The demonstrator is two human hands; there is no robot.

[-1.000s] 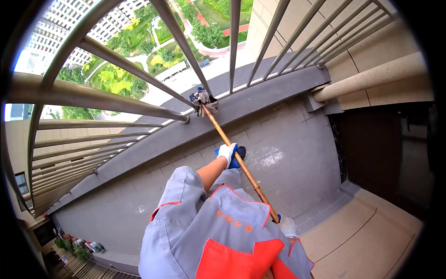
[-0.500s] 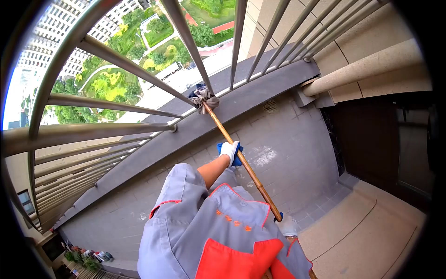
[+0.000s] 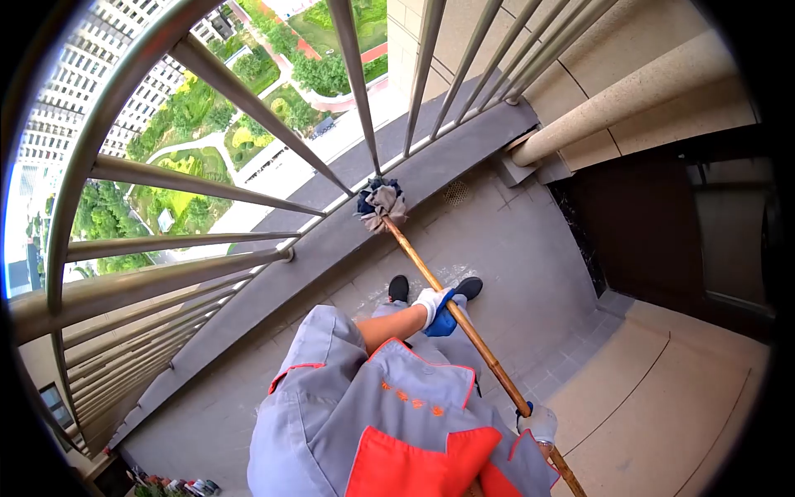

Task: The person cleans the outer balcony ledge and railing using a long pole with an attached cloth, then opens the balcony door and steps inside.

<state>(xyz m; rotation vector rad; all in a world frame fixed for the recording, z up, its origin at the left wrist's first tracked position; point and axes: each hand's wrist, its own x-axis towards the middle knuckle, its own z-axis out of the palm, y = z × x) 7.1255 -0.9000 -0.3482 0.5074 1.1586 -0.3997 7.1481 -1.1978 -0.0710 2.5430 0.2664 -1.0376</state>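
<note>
A mop with a bamboo handle (image 3: pixel 489 356) slants across the view from upper left to lower right. Its grey and dark blue cloth head (image 3: pixel 382 205) is at the low ledge (image 3: pixel 331 236) below the railing, close to the foot of the bars. Midway along the handle, my left hand (image 3: pixel 439 310), in a white and blue glove, is closed around it. Farther down, near the lower right, my right hand (image 3: pixel 538 423) grips the same handle in a similar glove; the sleeve hides part of its wrist.
Metal railing bars (image 3: pixel 356 91) run along the ledge, with trees and buildings far below. Grey tiled floor (image 3: pixel 522 265) carries whitish marks near my shoes (image 3: pixel 398 288). A thick pipe (image 3: pixel 629 103) and a dark doorway (image 3: pixel 646 224) are at right. Potted plants (image 3: pixel 157 489) stand at lower left.
The mop head has drawn back from the bars toward me and slightly right. Both hands have moved down and right with the handle. My shoes now show.
</note>
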